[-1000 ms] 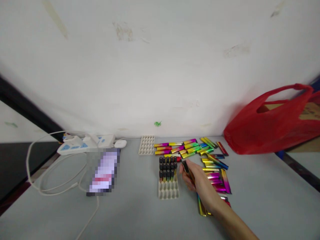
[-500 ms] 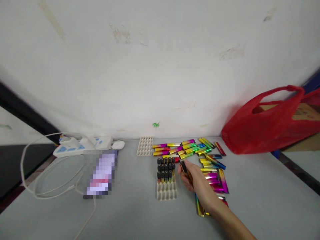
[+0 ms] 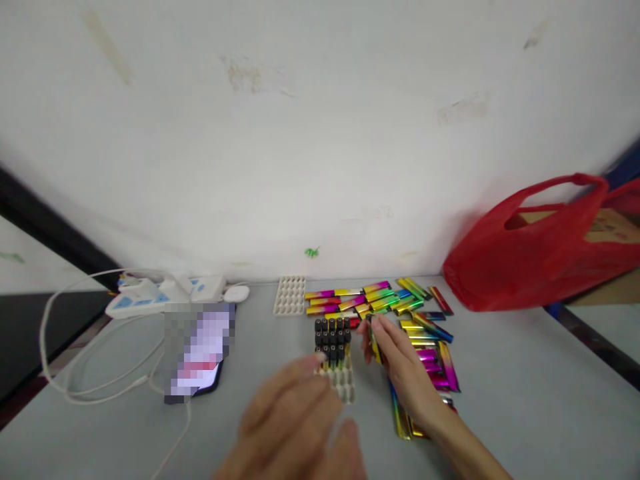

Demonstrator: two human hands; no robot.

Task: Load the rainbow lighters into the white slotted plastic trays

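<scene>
The upper view is filled by a white wall (image 3: 320, 133), marked by scuffs and stains; directions here are read from the partly filled tray (image 3: 345, 379), taken as the dial's centre. Below the wall a grey table (image 3: 525, 400) is spread. At 2 o'clock a red bag (image 3: 525, 260) is set against the wall, with cardboard (image 3: 613, 225) seen inside. At 7 o'clock the left hand (image 3: 295, 420) is raised, blurred, in the foreground; its fingers are held close to one another, with the thumb apart. Part of the tray is hidden by them, and whether it is touched cannot be told. At 3 o'clock, just beside the tray, a tilted lighter-like stick (image 3: 375, 343) is clamped between the thumb and fingers of the right hand (image 3: 403, 370). Loose sticks (image 3: 433, 363) are partly covered by that hand; others (image 3: 380, 297) are laid flat at 1 o'clock. At 9 o'clock a phone (image 3: 207, 340) is laid near a looped white cable (image 3: 140, 382); behind it is placed a power strip (image 3: 210, 290). In the tray, upright sticks (image 3: 333, 338) are stood in the far rows, black ends up. Towards 11 o'clock a second tray (image 3: 290, 295) is placed by the wall. At 10 o'clock a small white case (image 3: 237, 293) is seen.
</scene>
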